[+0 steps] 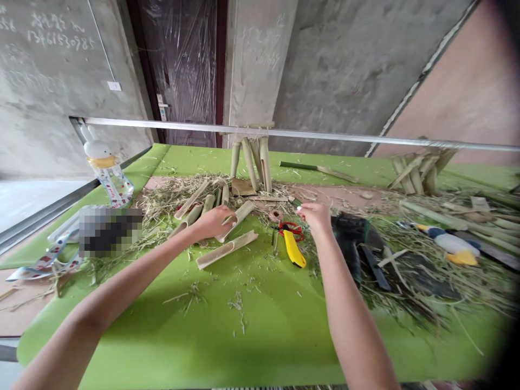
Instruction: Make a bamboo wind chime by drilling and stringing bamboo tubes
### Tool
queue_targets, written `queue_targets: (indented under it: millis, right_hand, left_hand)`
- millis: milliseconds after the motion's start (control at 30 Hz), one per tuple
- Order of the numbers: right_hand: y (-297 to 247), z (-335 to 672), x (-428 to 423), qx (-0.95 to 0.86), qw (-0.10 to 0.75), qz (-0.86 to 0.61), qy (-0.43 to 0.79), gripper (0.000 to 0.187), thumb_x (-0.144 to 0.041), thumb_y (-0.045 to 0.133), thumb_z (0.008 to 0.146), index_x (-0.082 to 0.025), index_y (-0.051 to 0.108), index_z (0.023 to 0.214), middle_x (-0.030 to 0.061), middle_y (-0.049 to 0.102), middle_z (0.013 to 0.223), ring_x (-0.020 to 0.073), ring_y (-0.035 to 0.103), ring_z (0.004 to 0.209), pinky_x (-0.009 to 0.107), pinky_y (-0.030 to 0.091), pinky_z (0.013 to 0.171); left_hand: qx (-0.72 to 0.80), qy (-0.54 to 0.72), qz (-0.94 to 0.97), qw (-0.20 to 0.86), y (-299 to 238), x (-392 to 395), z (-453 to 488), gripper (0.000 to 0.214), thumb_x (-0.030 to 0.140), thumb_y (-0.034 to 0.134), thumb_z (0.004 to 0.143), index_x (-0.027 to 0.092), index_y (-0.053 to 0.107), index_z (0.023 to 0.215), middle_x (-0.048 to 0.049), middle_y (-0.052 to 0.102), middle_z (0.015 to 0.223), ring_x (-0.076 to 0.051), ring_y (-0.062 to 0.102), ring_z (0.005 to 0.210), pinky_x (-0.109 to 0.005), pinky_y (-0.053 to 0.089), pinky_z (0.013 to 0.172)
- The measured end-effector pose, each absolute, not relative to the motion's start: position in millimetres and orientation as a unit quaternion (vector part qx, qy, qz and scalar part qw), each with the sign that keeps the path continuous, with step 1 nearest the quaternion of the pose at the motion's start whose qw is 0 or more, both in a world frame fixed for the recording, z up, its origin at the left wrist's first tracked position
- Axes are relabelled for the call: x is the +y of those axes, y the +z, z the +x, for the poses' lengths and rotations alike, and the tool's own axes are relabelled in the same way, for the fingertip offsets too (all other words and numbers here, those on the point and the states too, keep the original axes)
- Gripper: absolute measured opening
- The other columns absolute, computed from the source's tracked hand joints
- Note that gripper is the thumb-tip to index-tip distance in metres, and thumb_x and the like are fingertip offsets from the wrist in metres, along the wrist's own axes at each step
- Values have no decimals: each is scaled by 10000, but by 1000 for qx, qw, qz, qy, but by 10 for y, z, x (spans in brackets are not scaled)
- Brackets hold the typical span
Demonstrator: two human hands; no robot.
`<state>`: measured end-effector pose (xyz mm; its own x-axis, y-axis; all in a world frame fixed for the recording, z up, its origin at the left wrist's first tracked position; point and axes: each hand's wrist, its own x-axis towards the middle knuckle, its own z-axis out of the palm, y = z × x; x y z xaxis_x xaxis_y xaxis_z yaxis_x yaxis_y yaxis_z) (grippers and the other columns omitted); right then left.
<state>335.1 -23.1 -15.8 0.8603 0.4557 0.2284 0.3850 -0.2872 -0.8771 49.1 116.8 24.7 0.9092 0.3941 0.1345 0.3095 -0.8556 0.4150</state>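
Observation:
My left hand [214, 222] is closed at a pale split bamboo piece [240, 215], with its curled fingertips against the piece's edge. Several bamboo tubes [189, 218] lie beside and under this hand. A separate split length of bamboo [227, 249] rests nearer me. Farther right, my right hand [317, 218] makes a pinch; a small white spot [299, 208] shows at its fingertips, too small to name. Just left of that hand lie a yellow-handled folding tool [293, 248], red-handled scissors [296, 229] and a small roll of string [275, 215].
Bamboo tubes [265, 162] hang from a metal rail [182, 127], with another cluster [414, 172] to the right. A duck-topped bottle [111, 173] stands left. Black gloves [350, 233], a dark blade [374, 266] and a blue-white-yellow tool [450, 242] lie right among shavings on the green surface [227, 336].

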Motion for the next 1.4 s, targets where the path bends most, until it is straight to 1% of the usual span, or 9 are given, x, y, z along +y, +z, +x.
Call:
queue_targets:
  millis: [167, 367, 500, 667, 733, 867, 1133, 1300, 1400]
  right_hand:
    - [-34, 2938, -230, -242, 671, -685, 149, 232, -237, 682, 631, -133, 679, 839, 49, 682, 754, 127, 600, 598, 253, 504, 562]
    - [-111, 1859, -25, -410, 601, -656, 204, 163, -309, 629, 720, -163, 656, 787, 56, 672, 742, 154, 599, 619, 285, 500, 584]
    - [-109, 1598, 12, -481, 579, -622, 217, 135, -263, 596, 757, -153, 653, 810, 69, 679, 801, 181, 629, 696, 312, 502, 646]
    - [37, 2285, -112, -505, 387, -769, 59, 213, -165, 580, 775, -157, 648, 977, 105, 653, 1019, 194, 618, 898, 322, 476, 799]
    - [17, 2637, -117, -438, 308, -845, 9, 249, -172, 570, 787, -137, 631, 1026, 123, 651, 1036, 214, 608, 944, 321, 450, 829]
    - [-185, 2996, -28, -467, 230, -853, 30, 344, -230, 616, 758, -160, 594, 1094, 93, 660, 1044, 204, 607, 939, 264, 431, 772]
    - [-345, 3129, -33, -487, 254, -836, -5, 268, -253, 616, 744, -167, 601, 998, 69, 669, 899, 184, 601, 793, 251, 412, 671]
    - [-318, 3262, -102, -514, 299, -801, -64, 216, -215, 566, 763, -162, 623, 965, 87, 642, 902, 186, 596, 777, 271, 429, 698]
    - [-292, 3272, -131, -517, 339, -781, -84, 143, -172, 572, 734, -157, 642, 858, 76, 626, 848, 173, 598, 721, 269, 443, 694]
  left_hand:
    - [240, 185, 890, 341, 286, 1347, 515, 293, 252, 544, 781, 193, 652, 1047, -79, 652, 1055, -203, 611, 915, -297, 498, 774]
    - [208, 281, 731, 586, 235, 943, 704, 255, 300, 580, 790, 138, 645, 977, -73, 686, 900, -184, 632, 841, -326, 522, 785]
    - [233, 341, 669, 618, 213, 849, 722, 190, 274, 564, 807, 100, 639, 812, -50, 651, 719, -149, 622, 697, -304, 537, 728]
    - [286, 318, 677, 599, 314, 1088, 648, 291, 123, 474, 854, 99, 509, 1142, -41, 646, 738, -138, 643, 652, -322, 556, 710]
    - [287, 235, 731, 573, 338, 1151, 623, 399, 101, 458, 861, 133, 427, 1257, -57, 660, 825, -148, 658, 691, -322, 560, 707]
    - [188, 21, 858, 478, 255, 997, 603, 410, 133, 451, 857, 162, 481, 1265, -77, 660, 972, -163, 666, 753, -275, 559, 657]
    - [118, 100, 970, 189, 220, 682, 728, 321, 232, 426, 866, 129, 588, 1123, -119, 633, 1060, -201, 626, 896, -336, 529, 771]
    - [111, 102, 976, 159, 239, 1027, 1251, 459, 188, 455, 824, 110, 460, 1276, -151, 501, 1289, -259, 489, 1169, -406, 405, 984]
    - [93, 125, 964, 215, 159, 1105, 1654, 604, 158, 550, 746, 108, 394, 1327, -152, 424, 1367, -266, 402, 1253, -379, 345, 1035]
